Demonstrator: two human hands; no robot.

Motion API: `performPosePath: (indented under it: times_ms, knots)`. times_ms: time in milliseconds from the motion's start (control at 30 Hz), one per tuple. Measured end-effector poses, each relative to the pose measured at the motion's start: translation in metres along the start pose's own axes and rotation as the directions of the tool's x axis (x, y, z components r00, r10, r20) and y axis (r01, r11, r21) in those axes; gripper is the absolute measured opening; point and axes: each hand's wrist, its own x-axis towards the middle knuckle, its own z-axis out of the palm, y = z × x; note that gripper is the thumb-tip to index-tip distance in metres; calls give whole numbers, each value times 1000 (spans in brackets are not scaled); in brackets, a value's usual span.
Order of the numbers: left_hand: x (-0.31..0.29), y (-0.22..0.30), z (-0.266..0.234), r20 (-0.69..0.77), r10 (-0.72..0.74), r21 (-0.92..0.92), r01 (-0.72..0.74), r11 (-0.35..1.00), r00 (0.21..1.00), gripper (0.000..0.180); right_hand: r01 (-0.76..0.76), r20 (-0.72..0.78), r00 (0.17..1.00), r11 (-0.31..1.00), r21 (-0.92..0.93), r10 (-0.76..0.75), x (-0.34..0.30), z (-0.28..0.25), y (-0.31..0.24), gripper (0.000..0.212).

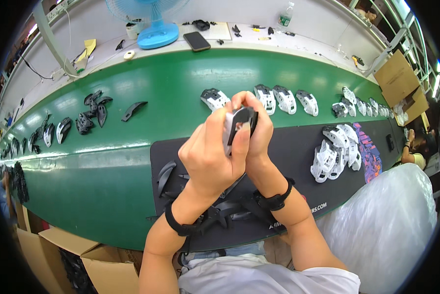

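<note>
Both my hands are raised over the black mat (288,196), wrapped round one white-and-black curved plastic shell (244,116). My left hand (207,152) grips its left side, the thumb pressed against the near face. My right hand (261,134) closes round the far and right side. Fingers hide much of the shell. Just beyond my hands a row of white shells with black tops (285,99) stands on the green table. Below my wrists, loose black curved pieces (220,210) lie on the mat, partly covered by my arms.
Right on the mat rests a pile of white cut-out shells (335,152) beside a purple patterned strip (368,154). Black pieces (92,110) lie at left. Behind are a blue fan (157,34) and a phone (197,41). Clear plastic sheeting (386,225) bulges at right; cardboard boxes (109,277) stand lower left.
</note>
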Motion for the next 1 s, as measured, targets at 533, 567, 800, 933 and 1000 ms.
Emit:
performPosePath:
  times_ms: [533,567,800,933,1000]
  knots:
    - [-2,-25,14,266,-612,-662,603,446,745,36,-162,-213,960,980,113,184,-4,18,-12,28]
    - [-1,-23,15,270,-605,-661,602,449,749,36,-162,-214,960,981,107,182,-2,16,-9,30]
    - [7,-8,17,346,-818,-797,604,3,460,40,313,63,944,826,-468,-323,8,-3,7,36]
    - [3,-8,27,125,-739,-761,542,356,662,39,423,80,873,667,-614,-481,4,-2,7,36]
    - [1,-9,30,69,-732,-750,519,410,678,39,509,59,808,642,-574,-587,5,-4,8,35]
